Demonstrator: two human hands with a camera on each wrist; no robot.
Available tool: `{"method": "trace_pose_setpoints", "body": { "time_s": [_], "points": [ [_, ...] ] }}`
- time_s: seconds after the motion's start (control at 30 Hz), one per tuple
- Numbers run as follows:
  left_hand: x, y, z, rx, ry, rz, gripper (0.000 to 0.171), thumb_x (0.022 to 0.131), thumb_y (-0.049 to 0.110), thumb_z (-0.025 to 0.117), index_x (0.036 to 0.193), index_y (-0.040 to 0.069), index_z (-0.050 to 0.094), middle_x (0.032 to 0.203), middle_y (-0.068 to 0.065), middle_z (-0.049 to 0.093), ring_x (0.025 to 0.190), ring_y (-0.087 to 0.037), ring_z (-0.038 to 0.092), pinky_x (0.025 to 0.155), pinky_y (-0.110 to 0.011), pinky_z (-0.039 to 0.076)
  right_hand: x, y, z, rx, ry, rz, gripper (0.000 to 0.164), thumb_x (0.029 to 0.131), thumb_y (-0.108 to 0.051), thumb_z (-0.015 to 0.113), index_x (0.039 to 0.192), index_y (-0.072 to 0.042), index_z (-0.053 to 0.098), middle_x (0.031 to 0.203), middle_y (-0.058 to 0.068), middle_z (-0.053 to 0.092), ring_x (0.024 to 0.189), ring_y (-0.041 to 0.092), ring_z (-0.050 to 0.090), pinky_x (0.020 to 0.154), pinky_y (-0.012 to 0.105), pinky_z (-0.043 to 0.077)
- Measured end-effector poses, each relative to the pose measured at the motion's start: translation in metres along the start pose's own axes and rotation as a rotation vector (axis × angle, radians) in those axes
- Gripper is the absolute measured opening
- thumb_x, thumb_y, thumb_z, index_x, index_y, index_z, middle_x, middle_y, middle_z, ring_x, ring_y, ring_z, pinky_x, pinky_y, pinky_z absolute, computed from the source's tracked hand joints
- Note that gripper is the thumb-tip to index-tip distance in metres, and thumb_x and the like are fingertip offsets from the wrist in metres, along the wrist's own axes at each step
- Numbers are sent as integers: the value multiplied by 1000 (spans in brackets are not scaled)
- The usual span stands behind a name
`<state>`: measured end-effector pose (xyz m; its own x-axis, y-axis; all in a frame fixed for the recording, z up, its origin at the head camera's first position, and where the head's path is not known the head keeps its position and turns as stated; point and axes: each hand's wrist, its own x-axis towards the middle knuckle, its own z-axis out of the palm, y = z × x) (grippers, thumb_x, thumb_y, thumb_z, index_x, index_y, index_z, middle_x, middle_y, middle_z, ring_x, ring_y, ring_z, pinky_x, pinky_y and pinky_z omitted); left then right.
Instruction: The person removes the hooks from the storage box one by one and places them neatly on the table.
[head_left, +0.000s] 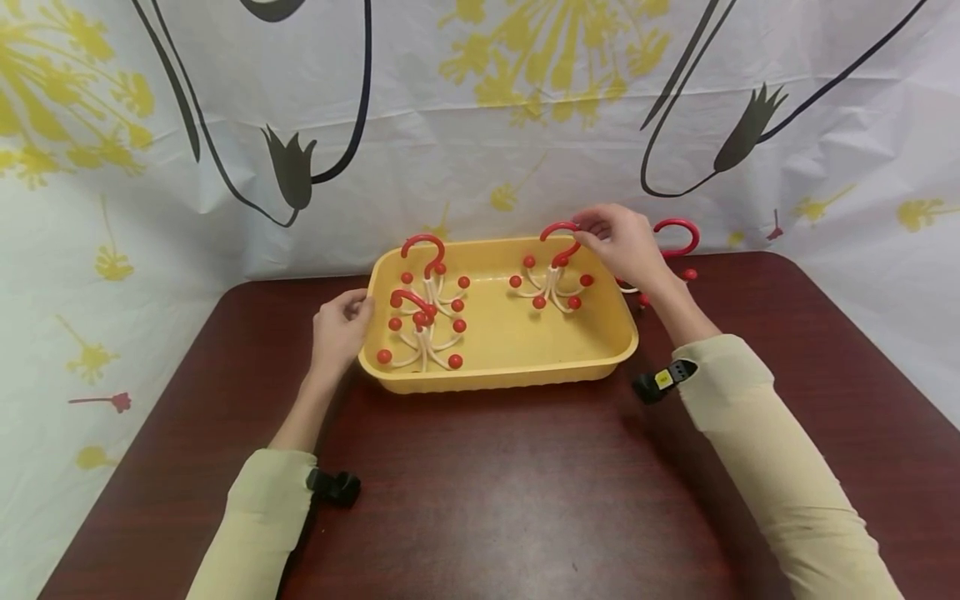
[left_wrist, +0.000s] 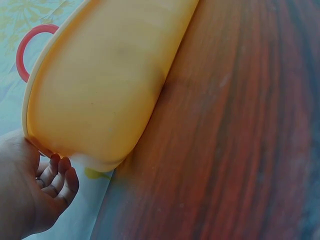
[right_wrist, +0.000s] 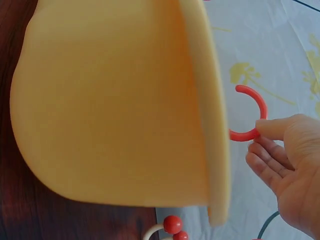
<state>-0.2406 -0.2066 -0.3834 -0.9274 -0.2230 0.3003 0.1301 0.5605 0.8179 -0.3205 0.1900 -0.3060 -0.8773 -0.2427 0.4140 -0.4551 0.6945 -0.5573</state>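
Note:
A yellow plastic tray [head_left: 510,377] sits toward the back of the dark wooden table. At its left end my left hand [head_left: 341,329] pinches the rim; the left wrist view shows the curled fingers [left_wrist: 60,182] at the tray's edge. My right hand [head_left: 618,242] pinches the red hook of a hanger [head_left: 552,279] with cream arms and red ball tips, over the tray's right half. In the right wrist view, thumb and fingers grip that red hook [right_wrist: 262,107]. Two similar hangers, a rear one [head_left: 429,279] and a front one [head_left: 422,337], stand at the tray's left end.
Another red-hooked hanger [head_left: 678,237] stands on the table right of the tray, partly hidden by my right hand. A white cloth [head_left: 465,150] with yellow and grey plant prints hangs behind the table [head_left: 525,475]. Black wrist cameras are strapped over both sleeves.

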Motion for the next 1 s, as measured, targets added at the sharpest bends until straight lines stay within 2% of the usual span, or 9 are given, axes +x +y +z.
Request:
{"method": "trace_pose_setpoints", "body": {
  "time_s": [0.27,0.8,1.0],
  "points": [
    [0,0,0,-6,-5,-3,31,100,18,61,120,-4,70,93,-18,69,79,-22,59,66,-17,44,2,-4,8,41,-4,11,20,95,-6,69,114,2,71,107,20,70,99,33,67,92,48,52],
    [0,1,0,0,-4,-1,31,100,18,60,120,-4,70,92,-17,68,77,-21,58,65,-17,44,-3,-8,7,25,15,6,21,95,-9,70,114,1,73,107,19,72,97,33,70,88,48,55],
    [0,0,0,-1,-8,-6,32,100,18,60,121,-4,70,93,-17,68,78,-22,59,65,-17,44,-5,-10,3,33,53,-20,22,95,-8,71,114,1,73,105,18,73,95,32,71,86,46,56]
  ]
}}
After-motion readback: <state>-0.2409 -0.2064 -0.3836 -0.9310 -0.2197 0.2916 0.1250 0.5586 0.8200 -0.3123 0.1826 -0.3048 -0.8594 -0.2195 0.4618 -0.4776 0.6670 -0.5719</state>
